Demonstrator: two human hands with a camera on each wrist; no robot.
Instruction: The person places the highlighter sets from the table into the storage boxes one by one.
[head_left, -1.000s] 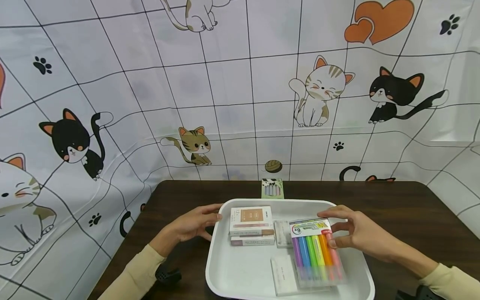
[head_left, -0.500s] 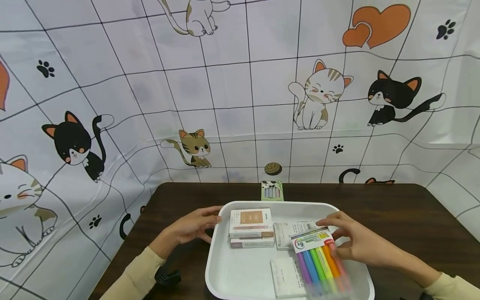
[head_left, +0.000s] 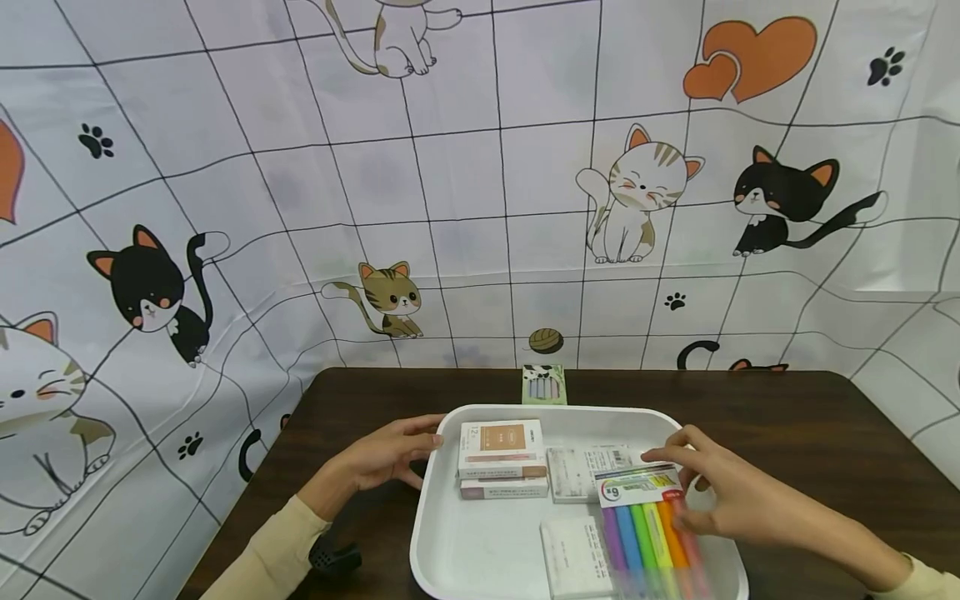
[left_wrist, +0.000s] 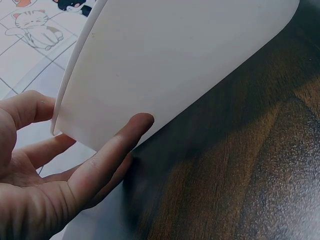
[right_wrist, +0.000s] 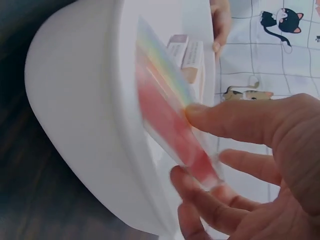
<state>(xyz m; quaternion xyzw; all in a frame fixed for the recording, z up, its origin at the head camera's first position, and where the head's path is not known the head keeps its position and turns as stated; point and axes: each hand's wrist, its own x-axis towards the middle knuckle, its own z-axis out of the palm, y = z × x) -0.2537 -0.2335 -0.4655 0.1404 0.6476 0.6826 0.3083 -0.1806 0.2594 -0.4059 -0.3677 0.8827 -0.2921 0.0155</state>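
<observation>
My right hand [head_left: 746, 500] pinches a clear pack of coloured markers [head_left: 648, 533] by its right side, between thumb and fingers. Purple, blue, green, yellow, orange and pink pens show in it. The pack [right_wrist: 170, 115] tilts over the right part of a white tray [head_left: 480, 550], its lower end cut off by the frame in the head view. At the tray's left rim, my left hand [head_left: 382, 454] touches the edge; in the left wrist view its thumb lies straight along the outer wall [left_wrist: 150, 60]. The pack partly covers a white box [head_left: 573, 554] lying in the tray.
Two stacked boxes [head_left: 502, 450] with brown and pinkish labels sit in the tray's back left. Another white box [head_left: 585, 467] lies beside them. A small green box [head_left: 543, 385] stands behind the tray on the dark wooden table [head_left: 420, 387]. A cat-print sheet hangs behind.
My right hand has moved right and slightly down in the head view, carrying the pack of markers with it. More of the white boxes shows. My left hand stays at the rim.
</observation>
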